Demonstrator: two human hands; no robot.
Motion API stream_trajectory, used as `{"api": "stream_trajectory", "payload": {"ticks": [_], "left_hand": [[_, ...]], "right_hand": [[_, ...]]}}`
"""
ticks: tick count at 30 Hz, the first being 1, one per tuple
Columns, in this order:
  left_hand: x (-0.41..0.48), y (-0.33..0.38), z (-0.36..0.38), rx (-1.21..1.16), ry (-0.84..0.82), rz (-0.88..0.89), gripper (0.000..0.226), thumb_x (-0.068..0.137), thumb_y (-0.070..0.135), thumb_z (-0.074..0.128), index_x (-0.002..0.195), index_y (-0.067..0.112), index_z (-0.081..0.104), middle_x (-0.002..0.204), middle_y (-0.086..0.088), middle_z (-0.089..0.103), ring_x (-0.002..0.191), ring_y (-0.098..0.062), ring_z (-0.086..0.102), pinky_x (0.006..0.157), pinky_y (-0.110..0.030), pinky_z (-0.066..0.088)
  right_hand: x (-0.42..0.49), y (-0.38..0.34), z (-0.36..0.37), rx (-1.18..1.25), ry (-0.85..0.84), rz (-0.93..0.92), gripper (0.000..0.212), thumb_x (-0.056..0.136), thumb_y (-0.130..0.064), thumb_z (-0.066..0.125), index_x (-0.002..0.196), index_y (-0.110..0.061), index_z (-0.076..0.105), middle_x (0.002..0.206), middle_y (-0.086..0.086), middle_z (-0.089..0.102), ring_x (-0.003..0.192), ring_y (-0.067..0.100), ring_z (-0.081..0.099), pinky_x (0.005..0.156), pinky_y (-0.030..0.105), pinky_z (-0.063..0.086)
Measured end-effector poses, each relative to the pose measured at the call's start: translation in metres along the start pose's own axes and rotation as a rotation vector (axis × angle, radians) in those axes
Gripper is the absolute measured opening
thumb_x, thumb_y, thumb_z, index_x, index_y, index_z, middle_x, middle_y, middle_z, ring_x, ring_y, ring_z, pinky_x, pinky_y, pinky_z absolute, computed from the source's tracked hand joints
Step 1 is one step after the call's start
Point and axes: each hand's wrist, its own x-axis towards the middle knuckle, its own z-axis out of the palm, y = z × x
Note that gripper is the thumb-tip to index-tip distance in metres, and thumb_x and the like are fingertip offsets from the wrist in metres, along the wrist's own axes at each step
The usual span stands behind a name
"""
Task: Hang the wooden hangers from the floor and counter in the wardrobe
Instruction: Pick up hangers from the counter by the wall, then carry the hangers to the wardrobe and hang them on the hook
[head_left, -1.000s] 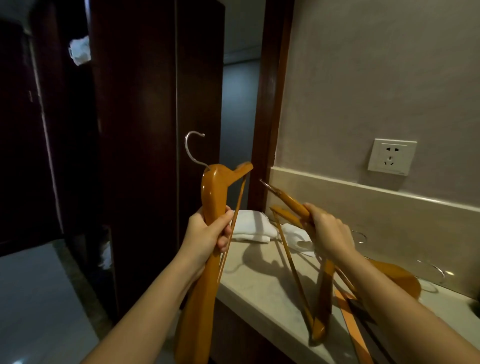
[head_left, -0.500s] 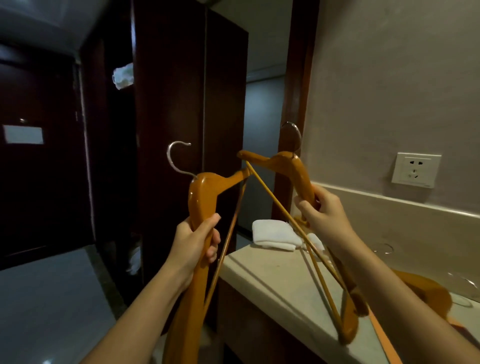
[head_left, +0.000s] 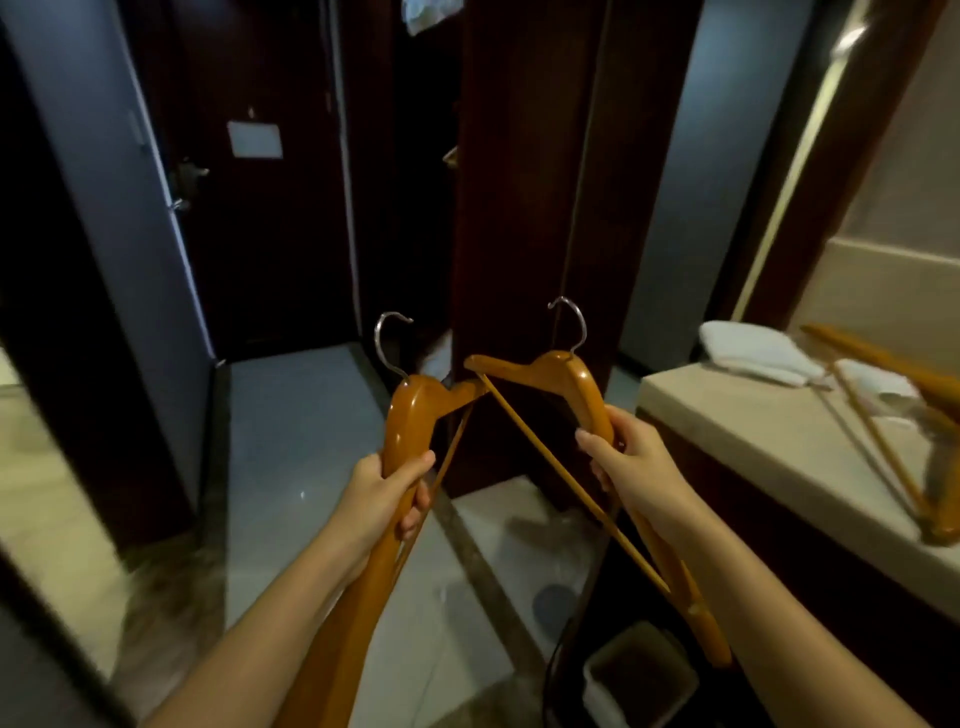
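My left hand (head_left: 387, 493) grips one wooden hanger (head_left: 410, 415) by its arm, metal hook pointing up. A second wooden hanger (head_left: 561, 371) is held the same way in my right hand (head_left: 631, 467). The inner tips of the two hangers touch in front of me. Straight ahead stands the dark wardrobe (head_left: 519, 208), its opening a dark gap on the left of its panel. Another wooden hanger (head_left: 904, 379) lies blurred on the counter (head_left: 753, 431) at the right.
Folded white towels (head_left: 753, 351) lie on the counter's far end. A small bin (head_left: 641, 675) stands on the floor below the counter. A dark door (head_left: 260, 208) with a white sign closes the corridor. A pale tiled floor (head_left: 311, 441) runs ahead.
The view has swung left, away from the counter, toward the wardrobe and the door. Both hands carried their hangers along, and the right hanger now stands upright with its hook up.
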Motion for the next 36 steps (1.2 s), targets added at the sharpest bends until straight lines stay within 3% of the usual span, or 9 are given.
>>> {"api": "stream_trajectory", "payload": {"ticks": [5, 10, 16, 19, 21, 23, 27, 32, 36], "left_hand": [[-0.042, -0.065, -0.058, 0.06, 0.028, -0.176, 0.021, 0.092, 0.026, 0.054, 0.088, 0.005, 0.057, 0.059, -0.006, 0.057, 0.045, -0.014, 0.048, 0.045, -0.025, 0.042], [-0.065, -0.131, -0.089, 0.083, 0.038, -0.366, 0.023, 0.092, 0.03, 0.054, 0.103, 0.01, 0.058, 0.06, -0.004, 0.061, 0.046, -0.013, 0.054, 0.046, -0.022, 0.047], [-0.057, -0.201, -0.101, 0.196, 0.042, -0.59, 0.023, 0.093, 0.033, 0.051, 0.106, 0.014, 0.055, 0.079, -0.011, 0.065, 0.063, -0.022, 0.064, 0.057, -0.026, 0.056], [-0.043, -0.231, -0.107, 0.253, -0.009, -0.641, 0.022, 0.091, 0.034, 0.054, 0.107, 0.018, 0.056, 0.081, -0.01, 0.067, 0.07, -0.028, 0.066, 0.072, -0.039, 0.057], [-0.034, -0.252, -0.108, 0.272, -0.024, -0.702, 0.017, 0.091, 0.033, 0.055, 0.107, 0.028, 0.054, 0.082, -0.004, 0.066, 0.066, -0.018, 0.065, 0.059, -0.029, 0.055], [-0.026, -0.269, -0.11, 0.325, -0.002, -0.776, 0.018, 0.09, 0.032, 0.057, 0.106, 0.034, 0.05, 0.094, -0.003, 0.066, 0.074, -0.016, 0.067, 0.058, -0.026, 0.054], [-0.011, -0.29, -0.115, 0.319, 0.095, -0.928, 0.005, 0.091, 0.021, 0.056, 0.092, 0.024, 0.052, 0.091, -0.01, 0.062, 0.077, -0.021, 0.063, 0.068, -0.032, 0.054], [0.004, -0.305, -0.139, 0.423, 0.241, -1.064, 0.019, 0.09, 0.019, 0.058, 0.107, 0.011, 0.055, 0.083, -0.014, 0.065, 0.069, -0.026, 0.065, 0.061, -0.034, 0.052], [0.02, -0.312, -0.154, 0.436, 0.295, -1.14, 0.023, 0.089, 0.018, 0.059, 0.11, 0.008, 0.054, 0.088, -0.015, 0.065, 0.075, -0.03, 0.066, 0.072, -0.044, 0.055]], "right_hand": [[-0.036, 0.041, 0.08, -0.038, -0.117, 0.126, 0.009, 0.091, -0.015, 0.055, 0.096, -0.009, 0.059, 0.065, 0.004, 0.05, 0.057, 0.018, 0.051, 0.058, 0.034, 0.045], [-0.068, 0.096, 0.132, -0.112, -0.248, 0.293, 0.013, 0.087, -0.012, 0.059, 0.078, -0.021, 0.058, 0.058, -0.007, 0.048, 0.047, 0.003, 0.048, 0.051, 0.017, 0.042], [-0.081, 0.165, 0.162, -0.165, -0.437, 0.551, 0.011, 0.09, -0.016, 0.058, 0.082, -0.024, 0.057, 0.062, -0.002, 0.054, 0.041, -0.002, 0.052, 0.043, 0.009, 0.041], [-0.072, 0.203, 0.166, -0.249, -0.539, 0.629, 0.013, 0.091, -0.024, 0.056, 0.079, -0.028, 0.055, 0.066, -0.006, 0.055, 0.057, 0.003, 0.055, 0.05, 0.011, 0.04], [-0.064, 0.234, 0.164, -0.313, -0.594, 0.69, 0.013, 0.091, -0.025, 0.056, 0.078, -0.027, 0.057, 0.068, -0.006, 0.057, 0.066, 0.011, 0.057, 0.057, 0.018, 0.041], [-0.058, 0.263, 0.16, -0.347, -0.634, 0.754, 0.011, 0.089, -0.026, 0.058, 0.078, -0.027, 0.056, 0.069, -0.006, 0.059, 0.073, 0.019, 0.059, 0.065, 0.026, 0.044], [-0.042, 0.295, 0.151, -0.34, -0.654, 0.914, 0.015, 0.089, -0.029, 0.058, 0.074, -0.027, 0.059, 0.075, -0.003, 0.063, 0.077, 0.019, 0.06, 0.069, 0.03, 0.046], [-0.009, 0.328, 0.147, -0.402, -0.724, 1.022, 0.012, 0.084, -0.037, 0.06, 0.075, -0.03, 0.062, 0.082, 0.004, 0.067, 0.078, 0.021, 0.062, 0.072, 0.032, 0.05], [0.039, 0.332, 0.165, -0.402, -0.746, 1.061, 0.018, 0.083, -0.037, 0.059, 0.068, -0.028, 0.062, 0.076, 0.006, 0.065, 0.075, 0.024, 0.061, 0.072, 0.036, 0.05]]}}
